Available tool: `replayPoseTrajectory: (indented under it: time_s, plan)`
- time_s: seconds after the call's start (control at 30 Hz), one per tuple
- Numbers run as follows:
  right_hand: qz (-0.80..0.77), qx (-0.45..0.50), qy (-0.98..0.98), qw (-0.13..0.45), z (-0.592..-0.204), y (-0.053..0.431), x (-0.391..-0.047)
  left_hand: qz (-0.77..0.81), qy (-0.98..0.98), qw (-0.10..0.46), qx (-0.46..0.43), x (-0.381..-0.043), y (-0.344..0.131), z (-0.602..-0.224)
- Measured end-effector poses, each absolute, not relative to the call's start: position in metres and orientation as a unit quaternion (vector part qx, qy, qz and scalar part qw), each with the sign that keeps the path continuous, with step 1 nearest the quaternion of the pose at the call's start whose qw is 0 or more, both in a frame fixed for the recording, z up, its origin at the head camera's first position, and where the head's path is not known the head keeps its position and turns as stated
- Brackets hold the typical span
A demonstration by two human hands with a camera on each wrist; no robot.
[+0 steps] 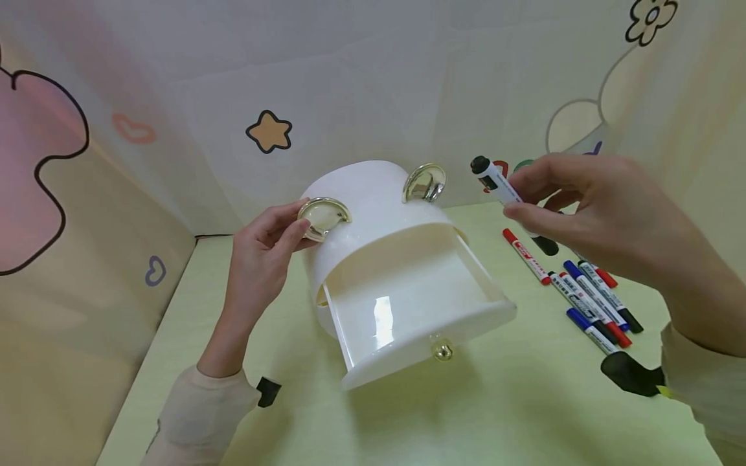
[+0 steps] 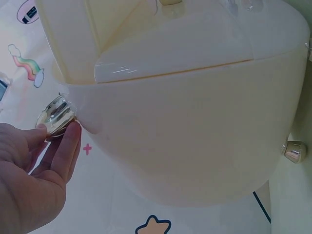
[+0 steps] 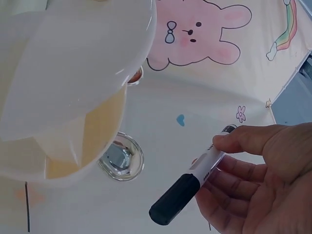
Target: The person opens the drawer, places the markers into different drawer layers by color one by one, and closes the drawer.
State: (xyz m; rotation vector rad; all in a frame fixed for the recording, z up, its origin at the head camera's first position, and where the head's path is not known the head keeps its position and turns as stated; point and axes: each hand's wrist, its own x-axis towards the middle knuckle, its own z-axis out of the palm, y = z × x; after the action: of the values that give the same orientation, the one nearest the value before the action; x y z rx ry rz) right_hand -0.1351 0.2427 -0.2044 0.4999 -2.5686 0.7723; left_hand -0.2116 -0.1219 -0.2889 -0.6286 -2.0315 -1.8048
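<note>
A glossy white storage box (image 1: 370, 188) with gold ear-shaped trims stands on the table, its drawer (image 1: 419, 323) pulled out toward me. My left hand (image 1: 262, 249) pinches the left gold ear (image 1: 324, 217) between thumb and fingers; the left wrist view shows the same grip on the ear (image 2: 57, 117). To the right of the box, my right hand (image 1: 606, 213) holds a black-capped whiteboard marker (image 1: 501, 184) in the air, tilted. In the right wrist view the marker's black cap (image 3: 173, 200) points away from the fingers.
Several red, blue and black markers (image 1: 588, 298) lie in a loose group on the pale green table (image 1: 524, 401) at the right. One red marker (image 1: 526, 257) lies nearer the box. A gold knob (image 1: 443, 350) sticks out from the drawer front. Printed cloth (image 1: 373, 77) hangs behind.
</note>
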Motion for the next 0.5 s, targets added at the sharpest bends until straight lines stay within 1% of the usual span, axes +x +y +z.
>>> replayPoseTrajectory:
  time_s: [0.17, 0.5]
  plan:
    - [0.280, 0.214, -0.915, 0.196, -0.205, 0.229, -0.134, -0.636, -0.716, 0.179, -0.227, -0.211, -0.121, -0.288]
    - [0.318, 0.287, -0.894, 0.128, -0.213, 0.205, -0.141, -0.639, -0.714, 0.179, -0.224, -0.212, -0.123, -0.289]
